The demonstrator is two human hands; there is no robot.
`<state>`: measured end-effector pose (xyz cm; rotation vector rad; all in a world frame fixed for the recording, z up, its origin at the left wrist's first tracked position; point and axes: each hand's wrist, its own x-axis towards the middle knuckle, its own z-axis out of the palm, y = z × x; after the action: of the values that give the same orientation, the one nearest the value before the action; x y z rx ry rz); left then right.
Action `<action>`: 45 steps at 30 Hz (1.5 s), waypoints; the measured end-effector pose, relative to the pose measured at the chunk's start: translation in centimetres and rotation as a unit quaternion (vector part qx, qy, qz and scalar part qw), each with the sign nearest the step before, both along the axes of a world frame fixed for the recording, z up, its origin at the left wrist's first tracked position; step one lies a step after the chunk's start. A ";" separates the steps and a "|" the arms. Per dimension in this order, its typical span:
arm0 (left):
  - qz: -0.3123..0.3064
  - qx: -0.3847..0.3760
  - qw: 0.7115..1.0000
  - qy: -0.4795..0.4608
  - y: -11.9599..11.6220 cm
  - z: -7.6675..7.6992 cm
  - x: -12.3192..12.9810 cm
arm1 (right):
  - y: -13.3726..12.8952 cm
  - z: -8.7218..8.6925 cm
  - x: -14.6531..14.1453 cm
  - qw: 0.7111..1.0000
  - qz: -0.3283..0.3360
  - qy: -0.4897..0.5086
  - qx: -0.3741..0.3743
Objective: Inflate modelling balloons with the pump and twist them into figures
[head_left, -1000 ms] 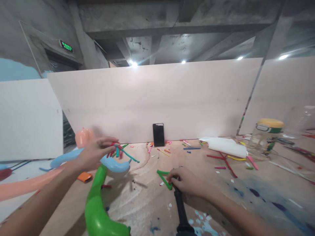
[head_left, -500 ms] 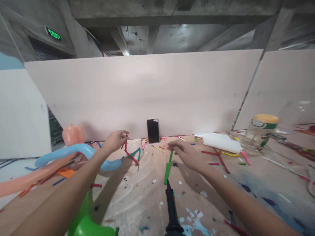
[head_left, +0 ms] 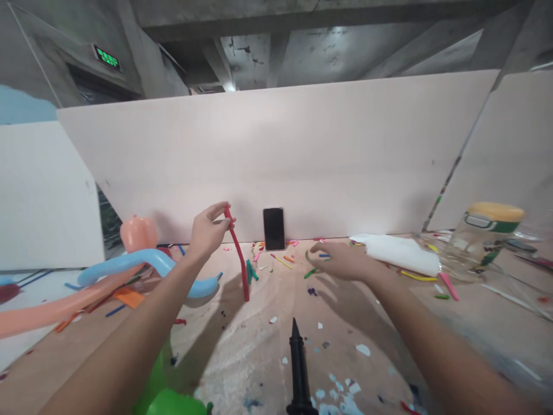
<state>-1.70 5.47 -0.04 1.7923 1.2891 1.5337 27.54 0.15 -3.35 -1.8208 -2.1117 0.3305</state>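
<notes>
My left hand (head_left: 211, 229) is raised, pinching one end of a long flat red balloon (head_left: 241, 259) that hangs down toward the table. A folded teal balloon (head_left: 250, 271) lies beside it. Over the middle right of the table, my right hand (head_left: 339, 262) is closed at the fingertips around a thin green balloon (head_left: 310, 272), partly hidden by the fingers. In front of me, between my arms, stands a black balloon pump (head_left: 298, 363) with its pointed nozzle upward.
A phone (head_left: 274, 229) leans against the white board (head_left: 276, 155). Inflated blue (head_left: 125, 265) and green (head_left: 173, 403) balloons lie left, near a round peach balloon (head_left: 139, 233). On the right are a white roll (head_left: 401, 256) and a yellow-lidded jar (head_left: 484, 236). Balloon scraps litter the table.
My left hand has risen, and the red balloon now hangs nearly straight from it. The green balloon has swung away from the pump tip, closer under my right hand. The view has shifted slightly.
</notes>
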 end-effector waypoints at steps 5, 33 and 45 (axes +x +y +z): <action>0.088 -0.035 0.894 0.437 2.7 -1.0 -1.6 | -1.6 -1.6 -3.0 0.993 0.088 -0.014 -0.073; -0.237 -0.255 0.877 -0.332 -10.3 -0.8 5.6 | -8.8 4.5 -6.7 0.838 0.371 0.271 -0.296; -0.273 -0.328 0.802 -0.418 -11.9 -2.4 8.3 | -10.5 5.4 -6.9 0.910 0.351 0.174 -0.140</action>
<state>6.62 -6.43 -2.47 0.7523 0.6262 1.1030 20.62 -10.37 2.03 -0.9326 -2.4529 1.0872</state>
